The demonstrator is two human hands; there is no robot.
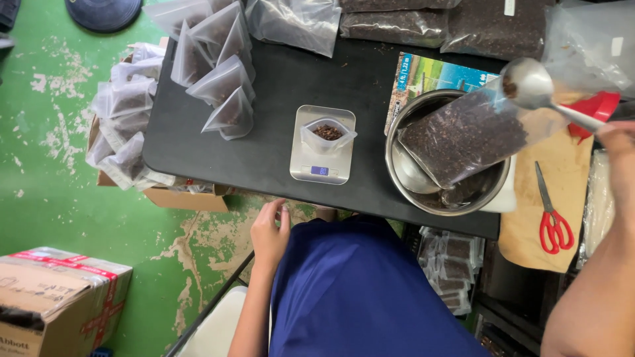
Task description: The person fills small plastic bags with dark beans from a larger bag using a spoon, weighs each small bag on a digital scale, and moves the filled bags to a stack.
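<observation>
The big clear bag of dark seeds (463, 139) lies slanted in the steel bowl (403, 178), just right of the small digital scale (321, 149), on which a little pouch (327, 135) stands open with a few dark seeds inside. Above the bag's mouth the right hand (618, 142) holds a metal spoon (536, 86) carrying a small load, its grip apparently closed round the handle, though the fingers are cut off at the frame edge. The left hand (270, 231) hangs loose and empty below the scale, off the tabletop (264, 106) edge. The work looks to be mid-portioning: the loaded spoon would need carrying left to the pouch and tipping gently while the scale's display is watched. Left of the scale are filled pouches (221, 79); right of it, past the bowl, red scissors (552, 215). The floor (59, 172) is worn green paint.
</observation>
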